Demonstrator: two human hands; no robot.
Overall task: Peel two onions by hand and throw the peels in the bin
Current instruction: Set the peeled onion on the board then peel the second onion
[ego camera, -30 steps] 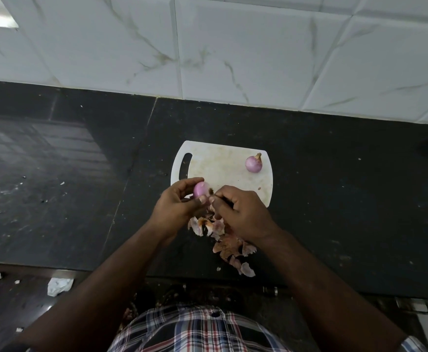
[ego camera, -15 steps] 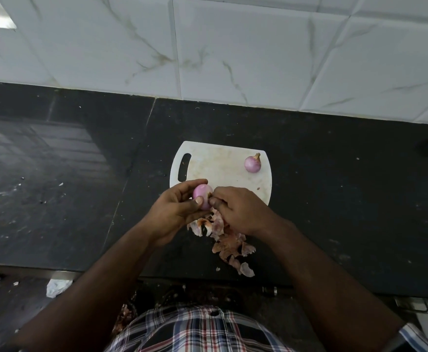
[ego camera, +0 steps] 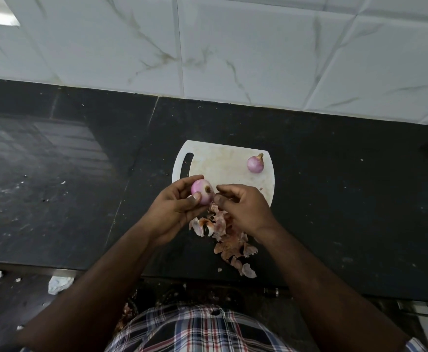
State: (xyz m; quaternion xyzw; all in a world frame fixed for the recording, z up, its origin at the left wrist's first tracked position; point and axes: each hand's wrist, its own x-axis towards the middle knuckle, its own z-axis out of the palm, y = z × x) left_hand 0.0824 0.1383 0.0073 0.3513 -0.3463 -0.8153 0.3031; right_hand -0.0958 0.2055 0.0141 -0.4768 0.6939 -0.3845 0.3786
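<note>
Papery peels [ego camera: 226, 237] litter the counter [ego camera: 335, 199], perhaps touching the cutting board [ego camera: 220, 163].

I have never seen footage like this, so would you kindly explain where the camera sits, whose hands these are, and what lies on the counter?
There is no machine here: a person wears one wide-angle camera on the head, looking down at their own bare hands. The left hand holds a peeled onion. The right hand, fingers curled, is right beside it; whether it pinches a scrap of skin cannot be told. On the black counter lies a white cutting board with a second onion on it. A pile of onion peels lies on the counter near the person. No bin is in view.
</note>
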